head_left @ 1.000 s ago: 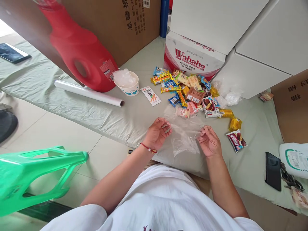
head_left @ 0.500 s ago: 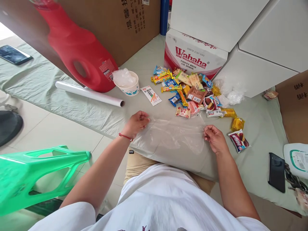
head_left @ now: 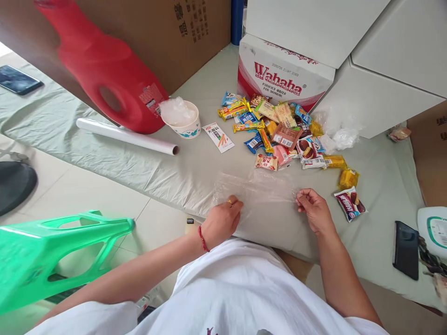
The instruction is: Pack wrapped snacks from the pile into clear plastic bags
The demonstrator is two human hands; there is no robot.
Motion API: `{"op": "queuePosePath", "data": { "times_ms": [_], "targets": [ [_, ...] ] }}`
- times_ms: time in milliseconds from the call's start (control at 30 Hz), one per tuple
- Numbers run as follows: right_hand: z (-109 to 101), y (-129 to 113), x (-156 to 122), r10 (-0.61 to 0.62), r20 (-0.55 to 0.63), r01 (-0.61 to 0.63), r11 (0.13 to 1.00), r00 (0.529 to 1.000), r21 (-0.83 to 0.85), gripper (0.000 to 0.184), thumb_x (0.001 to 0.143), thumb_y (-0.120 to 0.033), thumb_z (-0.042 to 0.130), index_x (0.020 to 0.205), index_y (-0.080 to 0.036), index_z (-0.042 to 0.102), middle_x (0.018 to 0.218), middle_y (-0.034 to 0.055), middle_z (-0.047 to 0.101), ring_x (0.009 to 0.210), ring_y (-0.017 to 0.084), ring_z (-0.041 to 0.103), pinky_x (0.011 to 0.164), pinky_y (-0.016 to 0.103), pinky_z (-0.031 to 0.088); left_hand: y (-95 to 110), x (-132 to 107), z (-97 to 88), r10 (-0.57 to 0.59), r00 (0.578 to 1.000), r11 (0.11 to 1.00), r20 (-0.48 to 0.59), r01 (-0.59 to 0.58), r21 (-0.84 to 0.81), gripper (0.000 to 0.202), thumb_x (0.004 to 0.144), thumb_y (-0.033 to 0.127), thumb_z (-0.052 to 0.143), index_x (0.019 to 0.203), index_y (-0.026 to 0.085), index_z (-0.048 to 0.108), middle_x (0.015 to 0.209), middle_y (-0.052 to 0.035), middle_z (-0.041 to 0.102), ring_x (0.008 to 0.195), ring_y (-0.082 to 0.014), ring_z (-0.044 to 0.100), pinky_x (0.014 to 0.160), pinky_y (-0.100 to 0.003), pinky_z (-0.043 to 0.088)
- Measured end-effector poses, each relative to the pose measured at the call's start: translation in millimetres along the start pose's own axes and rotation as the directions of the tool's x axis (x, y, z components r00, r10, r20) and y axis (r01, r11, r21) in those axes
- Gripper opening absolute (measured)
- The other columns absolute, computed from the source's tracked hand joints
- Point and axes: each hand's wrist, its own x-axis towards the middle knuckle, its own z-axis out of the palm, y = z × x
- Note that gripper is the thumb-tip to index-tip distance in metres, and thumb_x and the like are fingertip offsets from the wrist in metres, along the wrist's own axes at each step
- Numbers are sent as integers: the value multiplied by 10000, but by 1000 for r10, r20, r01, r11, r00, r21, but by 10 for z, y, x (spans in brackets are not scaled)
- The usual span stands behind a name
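Note:
A sheet of clear plastic film (head_left: 267, 188) lies loosely crumpled over the cloth, close to my body. My right hand (head_left: 314, 209) pinches its right end between thumb and fingers. At the film's left part, my left hand (head_left: 225, 216) is closed on its lower edge, palm down, with the fingertips pressed together. Just beyond the film is a heap of small wrapped snacks (head_left: 286, 135), and a red-and-white snack packet (head_left: 266, 162) is nearest to it. To the right of my right hand lies a purple-and-white snack packet (head_left: 350, 203).
A roll of plastic film (head_left: 127, 136), a paper cup (head_left: 186, 128) with crumpled film and a red jug (head_left: 115, 79) are at the left. The Wahaha carton (head_left: 282, 77) stands behind the snacks. A black phone (head_left: 405, 250) lies right; a green stool (head_left: 63, 256) stands lower left.
My left hand has moved right and toward my body, from the film's far left corner to its lower edge. The film is now more bunched. My right hand keeps its pinch.

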Motion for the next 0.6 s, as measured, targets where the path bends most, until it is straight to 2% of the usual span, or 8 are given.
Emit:
{"op": "queuePosePath", "data": {
  "times_ms": [67, 133, 233, 300, 400, 433, 500, 600],
  "targets": [
    [-118, 48, -59, 2, -3, -2, 995, 1000, -97, 388, 746, -551, 798, 880, -214, 661, 772, 13, 614, 708, 160, 545, 566, 265, 480, -33, -71, 44, -44, 999, 998, 17, 44, -36, 304, 968, 195, 353, 1092, 181, 630, 1021, -107, 655, 700, -205, 625, 646, -339, 482],
    [-218, 34, -125, -59, -56, 43, 968, 997, -246, 401, 775, -561, 768, 960, -219, 671, 863, 40, 648, 760, 182, 561, 618, 296, 494, -24, -97, 19, -36, 999, 994, 14, 37, -101, 329, 972, 194, 358, 1153, 188, 633, 1024, -97, 672, 753, -207, 650, 673, -333, 494],
    [-239, -138, -243, -310, -99, 243, 877, 946, -415, 363, 844, -505, 723, 1098, -250, 688, 1066, 78, 655, 788, 187, 550, 707, 333, 495, 33, -20, -51, -16, 999, 995, -32, 12, -101, 366, 938, 131, 369, 1125, 213, 673, 1067, -86, 699, 800, -197, 670, 704, -321, 493],
    [-133, -302, -303, -411, 29, 389, 834, 911, -391, 455, 814, -445, 775, 1231, -295, 677, 1238, 90, 620, 735, 169, 526, 701, 337, 489, 63, 90, -73, 9, 998, 1000, -66, -9, 2, 365, 910, 105, 394, 1062, 224, 704, 1086, -82, 713, 816, -200, 667, 705, -327, 480],
    [148, -479, -263, -356, 315, 445, 851, 880, -281, 874, 667, -342, 905, 1457, -377, 533, 1423, 76, 551, 670, 140, 494, 646, 322, 483, 53, 263, -48, 101, 992, 983, -81, -87, 160, 319, 908, 121, 441, 993, 227, 730, 1089, -88, 736, 952, -253, 655, 798, -381, 481],
    [242, -505, -209, -312, 372, 421, 870, 874, -258, 957, 650, -324, 914, 1499, -391, 479, 1408, 66, 569, 645, 129, 479, 627, 312, 477, 34, 310, -27, 128, 988, 976, -86, -111, 186, 308, 919, 139, 451, 1010, 227, 732, 1120, -92, 738, 1038, -278, 641, 862, -412, 477],
    [374, -519, -75, -241, 422, 357, 908, 874, -220, 912, 706, -327, 870, 1515, -384, 452, 1234, 34, 659, 586, 108, 433, 583, 282, 451, -25, 382, 20, 150, 983, 971, -103, -127, 205, 299, 948, 200, 469, 1114, 222, 717, 1262, -107, 705, 1222, -317, 580, 995, -478, 441],
    [366, -491, 21, -235, 472, 368, 905, 850, -212, 477, 842, -330, 744, 1311, -313, 661, 907, -7, 671, 549, 103, 410, 549, 254, 406, -138, 441, 77, 93, 987, 977, -131, -65, 205, 387, 992, 319, 459, 1318, 197, 629, 1482, -136, 569, 1395, -328, 474, 1137, -540, 340]
  ]
}}
